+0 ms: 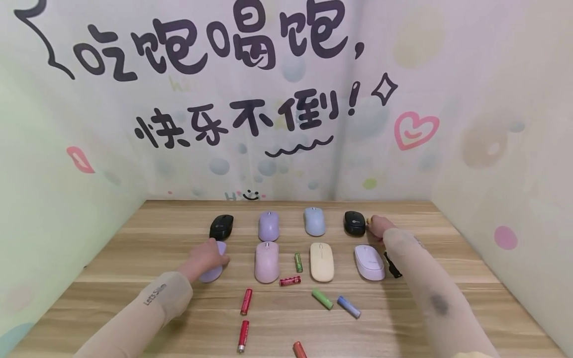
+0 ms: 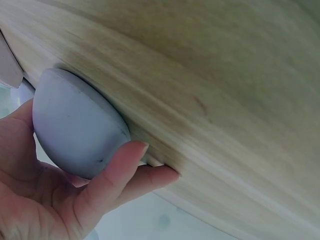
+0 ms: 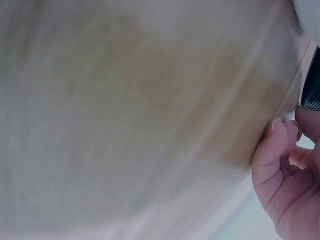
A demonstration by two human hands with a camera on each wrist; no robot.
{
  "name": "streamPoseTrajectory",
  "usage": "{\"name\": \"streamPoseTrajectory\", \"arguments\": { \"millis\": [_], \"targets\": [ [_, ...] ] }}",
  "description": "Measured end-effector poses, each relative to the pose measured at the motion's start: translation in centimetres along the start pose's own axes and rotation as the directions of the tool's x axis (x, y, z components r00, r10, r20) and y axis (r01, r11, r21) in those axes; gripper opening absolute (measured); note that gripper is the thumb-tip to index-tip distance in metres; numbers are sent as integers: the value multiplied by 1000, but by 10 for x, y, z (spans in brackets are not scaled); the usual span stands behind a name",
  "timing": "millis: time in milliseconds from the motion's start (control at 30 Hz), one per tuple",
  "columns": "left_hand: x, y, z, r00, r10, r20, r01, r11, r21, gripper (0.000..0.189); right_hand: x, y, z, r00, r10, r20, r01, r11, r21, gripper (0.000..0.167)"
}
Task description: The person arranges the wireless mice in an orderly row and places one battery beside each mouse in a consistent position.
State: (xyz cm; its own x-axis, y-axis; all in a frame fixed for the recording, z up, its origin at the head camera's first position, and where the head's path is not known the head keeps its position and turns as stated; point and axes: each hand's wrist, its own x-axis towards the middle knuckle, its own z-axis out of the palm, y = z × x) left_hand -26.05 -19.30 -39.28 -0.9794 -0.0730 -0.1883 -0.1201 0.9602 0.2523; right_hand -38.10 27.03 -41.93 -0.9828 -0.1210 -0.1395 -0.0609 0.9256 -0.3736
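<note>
My left hand (image 1: 203,259) holds a lavender computer mouse (image 1: 212,274) at the left of the front row, thumb and fingers along its sides. In the left wrist view this mouse (image 2: 77,122) sits low on the wood, between the thumb and the other fingers. At the far right, my right hand (image 1: 380,226) is beside a black mouse (image 1: 355,223). Between its thumb and fingertips it pinches a small yellow-gold thing (image 1: 369,221), which shows a round rim in the right wrist view; the fingers hide most of it. Another black mouse (image 1: 222,226) lies behind my left hand.
More mice stand in two rows: purple (image 1: 268,226), blue (image 1: 315,222), pink (image 1: 266,262), cream (image 1: 322,262) and pale lilac (image 1: 369,262). Several batteries lie in front, including a red one (image 1: 246,302) and a blue one (image 1: 348,307). Printed curtains surround the wooden table (image 1: 179,219).
</note>
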Motion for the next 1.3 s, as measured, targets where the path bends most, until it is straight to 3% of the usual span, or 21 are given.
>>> {"name": "streamPoseTrajectory", "arguments": {
  "millis": [400, 533, 600, 700, 767, 900, 1033, 1167, 1233, 1300],
  "targets": [
    [-1, 4, 0, 1000, 4, 12, -4, 1000, 3, 63, 1, 9, 0, 998, 55, 41, -57, 997, 51, 25],
    [-1, 4, 3, 1000, 11, 10, -12, 1000, 11, 64, -7, 9, -5, 995, 60, 79, -68, 992, 107, 26],
    [-2, 3, 5, 1000, 4, 10, -4, 1000, 3, 65, -15, 3, -13, 994, 41, 103, -54, 990, 132, 35],
    [-3, 2, 5, 1000, -7, 4, 7, 1000, -10, 66, -34, -16, -34, 995, -19, 102, 5, 990, 138, 49],
    [-3, 0, 4, 1000, -9, 1, 9, 1000, -14, 66, -51, -35, -47, 994, -91, 67, 84, 992, 92, 53],
    [-5, -3, 0, 1000, 4, -14, -4, 1000, -11, 65, -98, -76, -52, 973, -224, 61, 223, 975, 23, 42],
    [-5, -5, -3, 1000, 2, -6, -2, 1000, 2, 68, -148, -104, -25, 927, -327, 184, 323, 945, 50, 36],
    [-4, -7, -3, 1000, 4, -1, -4, 1000, 8, 69, -182, -110, 11, 875, -414, 252, 434, 900, -30, 39],
    [-3, -7, -3, 1000, 3, -2, -3, 1000, 10, 69, -192, -109, 25, 869, -421, 261, 452, 889, -74, 40],
    [-2, -7, -2, 1000, 5, -4, -5, 1000, 13, 69, -197, -107, 36, 877, -406, 256, 441, 892, -98, 39]
  ]
}}
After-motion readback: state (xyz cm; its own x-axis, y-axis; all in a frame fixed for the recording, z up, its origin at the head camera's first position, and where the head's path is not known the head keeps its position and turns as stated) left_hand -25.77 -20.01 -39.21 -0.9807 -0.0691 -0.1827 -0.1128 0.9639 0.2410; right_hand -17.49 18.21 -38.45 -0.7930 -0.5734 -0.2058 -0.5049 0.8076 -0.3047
